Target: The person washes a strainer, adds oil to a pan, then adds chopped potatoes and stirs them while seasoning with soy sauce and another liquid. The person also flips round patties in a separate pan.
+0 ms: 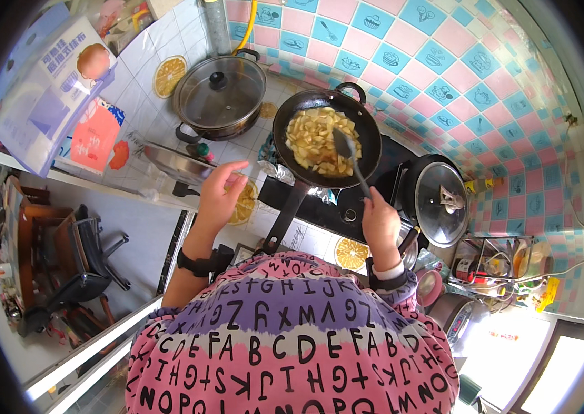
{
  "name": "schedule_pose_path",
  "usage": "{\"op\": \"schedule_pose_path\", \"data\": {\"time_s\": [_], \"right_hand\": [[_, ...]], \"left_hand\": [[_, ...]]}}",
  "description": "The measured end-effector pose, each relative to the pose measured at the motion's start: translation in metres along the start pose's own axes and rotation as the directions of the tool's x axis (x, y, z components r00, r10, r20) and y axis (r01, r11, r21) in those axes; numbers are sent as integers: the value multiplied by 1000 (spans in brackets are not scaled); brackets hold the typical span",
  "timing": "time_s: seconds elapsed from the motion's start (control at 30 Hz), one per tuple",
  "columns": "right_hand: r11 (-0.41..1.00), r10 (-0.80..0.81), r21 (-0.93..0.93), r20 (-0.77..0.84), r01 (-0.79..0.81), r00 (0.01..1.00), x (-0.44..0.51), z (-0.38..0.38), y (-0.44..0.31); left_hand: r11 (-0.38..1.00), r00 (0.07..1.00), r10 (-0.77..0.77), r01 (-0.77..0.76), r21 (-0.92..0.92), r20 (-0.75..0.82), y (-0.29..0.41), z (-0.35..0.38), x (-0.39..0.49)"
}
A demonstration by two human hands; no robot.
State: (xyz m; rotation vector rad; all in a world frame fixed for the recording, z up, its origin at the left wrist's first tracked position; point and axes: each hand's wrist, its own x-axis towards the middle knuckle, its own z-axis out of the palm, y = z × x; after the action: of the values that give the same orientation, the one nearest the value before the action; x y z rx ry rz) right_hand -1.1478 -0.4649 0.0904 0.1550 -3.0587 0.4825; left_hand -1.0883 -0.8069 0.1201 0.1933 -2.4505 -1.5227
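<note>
My right hand (pixel 381 222) grips the handle of a dark cooking spatula (pixel 344 142). The spatula's head rests among pale chopped pieces, perhaps potato (pixel 317 129), in a black frying pan (pixel 372 150). Some brownish liquid shows between the pieces. The pan sits over the black stove (pixel 343 209), its long handle (pixel 289 215) pointing toward me. My left hand (pixel 222 194) hovers left of that handle, fingers loosely curled and holding nothing. Close beside it is a shiny, lid-like piece of cookware (pixel 180 163) with a black handle, partly hidden by the hand.
A glass-lidded pot (pixel 219 98) stands at the back left. Another pot with a glass lid (pixel 441 202) is right of the pan. A small green-capped bottle (pixel 203 150) and a large wipes package (pixel 56 88) are on the left. A condiment rack (pixel 488 261) stands at right.
</note>
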Motion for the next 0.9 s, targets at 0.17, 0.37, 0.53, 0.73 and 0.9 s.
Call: {"op": "schedule_pose_path", "data": {"time_s": [0.17, 0.37, 0.53, 0.73, 0.9], "right_hand": [[990, 115, -64, -108, -122, 988, 16, 7, 8], [985, 14, 174, -58, -4, 998, 30, 24, -8], [993, 113, -39, -2, -113, 994, 57, 0, -7], [972, 49, -236, 153, -12, 987, 112, 18, -26], [968, -137, -182, 204, 175, 969, 129, 56, -58]], "left_hand": [[999, 998, -49, 48, -12, -25, -1, -3, -3], [999, 999, -44, 44, -19, -21, -1, -4, -3], [998, 997, -64, 64, -11, -50, -2, -9, -6], [995, 994, -94, 94, -16, -53, -5, -12, -11], [994, 992, -108, 107, -10, -59, -5, -17, -14]]}}
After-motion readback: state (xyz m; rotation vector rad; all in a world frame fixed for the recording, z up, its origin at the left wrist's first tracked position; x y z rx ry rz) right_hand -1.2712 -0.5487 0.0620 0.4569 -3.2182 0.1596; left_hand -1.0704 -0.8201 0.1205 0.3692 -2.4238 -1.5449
